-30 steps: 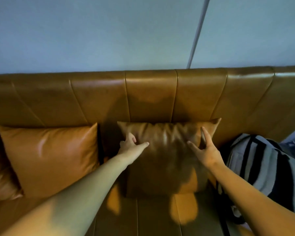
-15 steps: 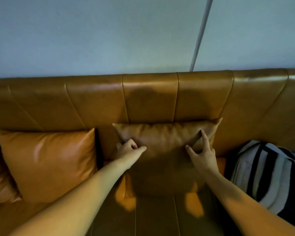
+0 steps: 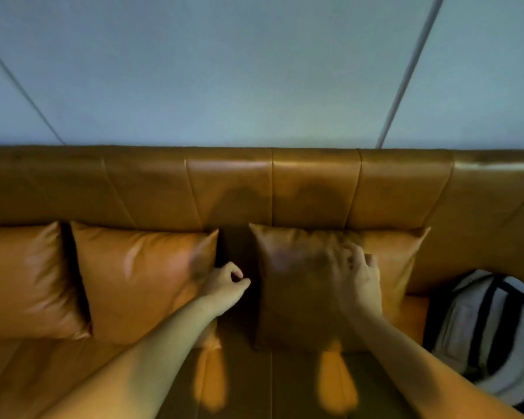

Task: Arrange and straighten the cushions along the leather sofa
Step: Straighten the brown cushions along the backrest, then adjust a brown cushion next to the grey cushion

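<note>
Fingers of the right hand (image 3: 359, 278) press, blurred, on the right cushion (image 3: 300, 285), seating it against the backrest (image 3: 315, 189); left hand (image 3: 226, 282) hangs loosely curled, empty, just left.

Three cushions (image 3: 139, 279) against backrest (image 3: 315, 182); backpack (image 3: 490, 334) right.

Dim, warm light; right hand (image 3: 356, 275) motion-blurred, shadows on sofa backrest (image 3: 254, 189), edges perhaps fisheye-bent
</note>
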